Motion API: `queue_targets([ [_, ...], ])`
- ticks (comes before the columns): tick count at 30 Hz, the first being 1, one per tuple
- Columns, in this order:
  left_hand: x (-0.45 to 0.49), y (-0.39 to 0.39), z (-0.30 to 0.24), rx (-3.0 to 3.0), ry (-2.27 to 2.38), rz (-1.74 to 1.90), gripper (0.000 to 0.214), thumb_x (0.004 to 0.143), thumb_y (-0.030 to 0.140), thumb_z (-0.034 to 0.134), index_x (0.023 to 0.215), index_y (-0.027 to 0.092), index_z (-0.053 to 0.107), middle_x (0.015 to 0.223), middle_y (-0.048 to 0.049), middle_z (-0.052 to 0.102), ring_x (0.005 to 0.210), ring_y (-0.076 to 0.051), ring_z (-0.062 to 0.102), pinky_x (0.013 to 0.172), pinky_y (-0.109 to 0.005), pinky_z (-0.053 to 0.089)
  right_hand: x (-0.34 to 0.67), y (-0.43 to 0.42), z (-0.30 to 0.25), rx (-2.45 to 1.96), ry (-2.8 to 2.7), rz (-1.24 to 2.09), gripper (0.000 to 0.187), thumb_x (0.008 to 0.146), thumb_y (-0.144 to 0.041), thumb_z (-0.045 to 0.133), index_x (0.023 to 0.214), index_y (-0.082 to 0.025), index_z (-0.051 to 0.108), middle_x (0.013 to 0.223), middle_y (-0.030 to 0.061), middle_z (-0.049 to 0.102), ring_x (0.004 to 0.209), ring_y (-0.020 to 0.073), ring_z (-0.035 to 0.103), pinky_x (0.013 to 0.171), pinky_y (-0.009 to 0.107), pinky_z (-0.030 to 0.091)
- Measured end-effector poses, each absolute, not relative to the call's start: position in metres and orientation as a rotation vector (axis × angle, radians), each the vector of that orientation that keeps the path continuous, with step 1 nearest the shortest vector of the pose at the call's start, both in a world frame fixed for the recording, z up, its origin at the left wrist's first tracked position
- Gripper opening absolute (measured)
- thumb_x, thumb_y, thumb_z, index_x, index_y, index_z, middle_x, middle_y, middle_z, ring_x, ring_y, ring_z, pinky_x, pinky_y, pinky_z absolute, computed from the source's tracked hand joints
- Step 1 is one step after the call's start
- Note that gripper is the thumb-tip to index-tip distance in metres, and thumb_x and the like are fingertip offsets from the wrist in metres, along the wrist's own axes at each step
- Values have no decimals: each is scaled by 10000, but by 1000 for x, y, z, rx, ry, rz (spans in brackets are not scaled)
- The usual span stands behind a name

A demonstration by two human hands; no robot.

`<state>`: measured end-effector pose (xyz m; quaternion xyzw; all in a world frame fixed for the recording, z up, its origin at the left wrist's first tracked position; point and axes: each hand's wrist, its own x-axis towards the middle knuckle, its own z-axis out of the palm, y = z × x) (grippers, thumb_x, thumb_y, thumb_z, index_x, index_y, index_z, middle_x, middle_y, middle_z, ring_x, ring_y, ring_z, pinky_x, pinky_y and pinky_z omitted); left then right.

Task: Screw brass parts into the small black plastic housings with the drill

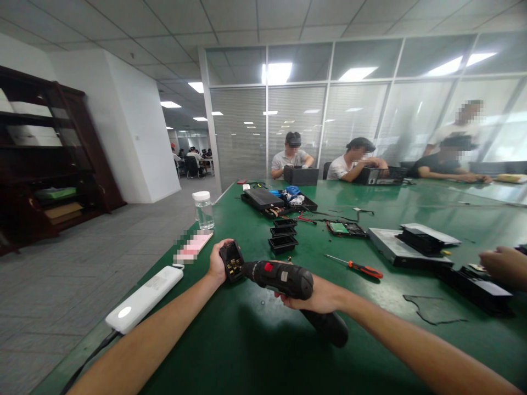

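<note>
My left hand [218,263] is closed around a small black plastic housing [231,258], tilted so its open side with several brass-coloured fittings faces me. My right hand [317,296] grips a black cordless drill [284,278] with a red switch. The drill's front end points left and reaches the right side of the housing; whether the bit touches a fitting is too small to tell. Just beyond the drill stand several similar black housings [283,240] in a row. A tiny brass-coloured piece [289,259] lies near them.
An orange-and-black screwdriver [362,269] lies to the right. Left are a white power strip [146,296], a pink phone-like item [195,246] and a clear jar [203,211]. Opened electronics [263,200] and a silver drive [389,247] lie farther off. A co-worker's hand [504,264] is at far right.
</note>
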<state>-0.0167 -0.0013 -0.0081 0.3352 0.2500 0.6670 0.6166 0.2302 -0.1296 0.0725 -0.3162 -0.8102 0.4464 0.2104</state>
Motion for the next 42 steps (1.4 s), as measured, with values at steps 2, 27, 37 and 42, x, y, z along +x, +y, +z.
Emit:
queue_targets([
  [2, -17, -2, -8, 771, 583, 1539, 270, 665, 342, 461, 818, 149, 571, 652, -46, 603, 570, -182, 569, 524, -317, 447, 230, -130, 73, -873, -2255, 1249, 722, 675, -75, 552, 1304, -197, 220, 882, 21, 573, 771, 124, 550, 685, 233, 466],
  [27, -18, -1, -5, 734, 628, 1563, 280, 659, 372, 473, 795, 146, 567, 631, -31, 594, 533, -169, 559, 497, -298, 434, 234, -130, 73, -889, -2293, 1232, 698, 688, -103, 570, 1300, -188, 244, 904, 30, 569, 801, 132, 554, 730, 254, 476],
  [37, -18, -3, -4, 804, 619, 1561, 264, 657, 349, 460, 805, 155, 561, 650, -33, 597, 571, -175, 560, 526, -304, 435, 232, -130, 75, -896, -2239, 1264, 745, 696, -95, 556, 1326, -193, 170, 902, 36, 576, 782, 126, 554, 697, 245, 476],
  [42, -20, -2, -5, 822, 615, 1567, 268, 661, 355, 462, 806, 153, 561, 652, -36, 592, 585, -176, 558, 531, -299, 432, 234, -130, 78, -918, -2247, 1309, 586, 699, -126, 558, 1246, -177, 354, 884, 33, 584, 797, 136, 562, 716, 255, 473],
])
